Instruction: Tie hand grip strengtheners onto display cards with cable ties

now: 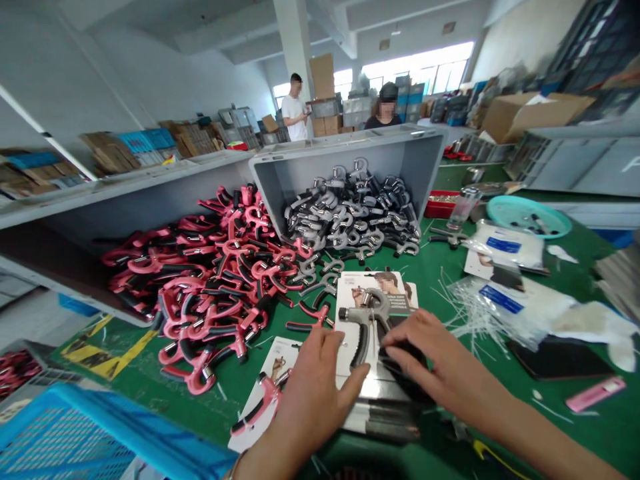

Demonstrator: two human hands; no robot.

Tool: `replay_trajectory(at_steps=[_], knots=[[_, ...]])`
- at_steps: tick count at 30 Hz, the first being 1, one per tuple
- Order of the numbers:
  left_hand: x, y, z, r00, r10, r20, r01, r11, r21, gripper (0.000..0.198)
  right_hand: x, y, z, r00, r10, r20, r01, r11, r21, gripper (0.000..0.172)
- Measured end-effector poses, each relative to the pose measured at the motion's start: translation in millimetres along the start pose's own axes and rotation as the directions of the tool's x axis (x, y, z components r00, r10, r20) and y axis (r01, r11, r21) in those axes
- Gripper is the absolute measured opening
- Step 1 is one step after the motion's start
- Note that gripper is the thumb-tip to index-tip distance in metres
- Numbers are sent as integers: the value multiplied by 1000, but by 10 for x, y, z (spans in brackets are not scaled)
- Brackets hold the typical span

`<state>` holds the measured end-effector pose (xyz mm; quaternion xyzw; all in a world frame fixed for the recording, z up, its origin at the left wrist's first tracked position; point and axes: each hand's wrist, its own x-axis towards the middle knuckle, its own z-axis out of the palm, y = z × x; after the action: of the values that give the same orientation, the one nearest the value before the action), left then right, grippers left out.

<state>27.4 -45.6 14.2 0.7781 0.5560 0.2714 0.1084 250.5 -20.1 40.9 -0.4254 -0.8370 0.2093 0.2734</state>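
Note:
A grey hand grip strengthener (361, 347) with a metal spring lies on a printed backing card (349, 287), which rests on a stack of cards. My right hand (425, 350) has its fingers and thumb closed around the grip's right handle, partly hiding it. A thin white cable tie (372, 333) shows between the two handles. My left hand (320, 377) lies along the card's left edge, thumb stretched apart from the fingers. Beneath my left wrist is another card (250, 420) bearing a pink-and-black hand grip (269, 398).
Pink-and-black grips (235, 247) spill from a tipped grey bin (65, 193); grey ones fill a second bin (425, 173). At right are white cable ties (480, 327), plastic bags (505, 247), a turquoise tray (560, 220) and a dark phone-like slab (560, 360). Two people are beyond.

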Motion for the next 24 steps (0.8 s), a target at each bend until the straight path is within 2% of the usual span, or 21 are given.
replay_trajectory(at_steps=[2,4,6,8,13,16,18,20,22,24], knots=[[-14,-22,-4,1000,-24,18,25,998,-64,23,-26,-140,45,994,-50,92,64,986,-155,9],[-10,-15,-7,1000,-19,18,20,997,-69,15,11,-242,138,990,-75,123,112,936,-334,8],[-15,-8,-31,999,8,37,-6,999,-46,16,76,-297,229,988,-80,133,134,872,-472,13],[-33,-26,-79,997,38,69,-34,998,-61,20,133,-316,288,988,-86,130,142,840,-523,19],[-15,-166,-200,987,104,122,-65,955,-288,27,188,-330,277,992,-89,85,116,904,-411,14],[34,-203,-183,978,177,111,-133,939,-317,25,235,-326,175,995,-34,89,51,981,-187,11],[53,-200,-129,979,192,72,-162,939,-305,25,272,-301,85,995,-16,99,18,1000,-13,11],[71,-212,-55,986,166,6,-157,941,-300,24,292,-261,12,994,-21,107,12,997,81,11],[106,-251,22,989,133,-64,-146,938,-314,20,282,-216,-15,994,-17,108,8,997,80,10],[155,-303,85,985,149,-92,-172,922,-346,14,236,-178,6,996,-6,88,3,1000,29,9]])
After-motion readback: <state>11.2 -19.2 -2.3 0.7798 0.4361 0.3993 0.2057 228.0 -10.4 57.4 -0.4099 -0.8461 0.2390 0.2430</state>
